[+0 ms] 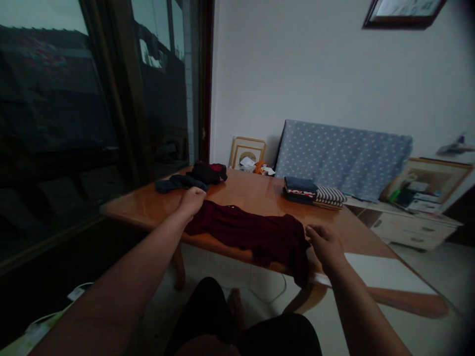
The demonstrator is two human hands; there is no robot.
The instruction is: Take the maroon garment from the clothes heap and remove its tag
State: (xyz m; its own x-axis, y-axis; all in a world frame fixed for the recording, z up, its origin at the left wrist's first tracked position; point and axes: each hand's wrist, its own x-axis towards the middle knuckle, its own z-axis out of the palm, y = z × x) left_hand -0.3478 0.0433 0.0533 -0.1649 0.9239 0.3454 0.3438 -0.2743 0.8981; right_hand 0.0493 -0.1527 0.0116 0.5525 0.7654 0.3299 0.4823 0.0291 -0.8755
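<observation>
A dark maroon garment [248, 227] is stretched sideways along the near edge of the wooden table, and part of its right end droops over that edge. Its exact kind is not clear from its shape. My left hand [192, 201] is closed on its left end, fingers curled in. At the opposite end, my right hand [325, 243] has thumb and fingers pinched together at the garment's right edge. The cloth between the two hands lies flat but slightly wrinkled.
Rumpled dark clothes [202, 175] lie at the table's far left. Folded clothes [313, 193], some striped, are stacked at the far right. A white sheet [389, 272] covers the table's right corner. Behind stand a blue dotted cloth [341, 153] and a white drawer cabinet [415, 230].
</observation>
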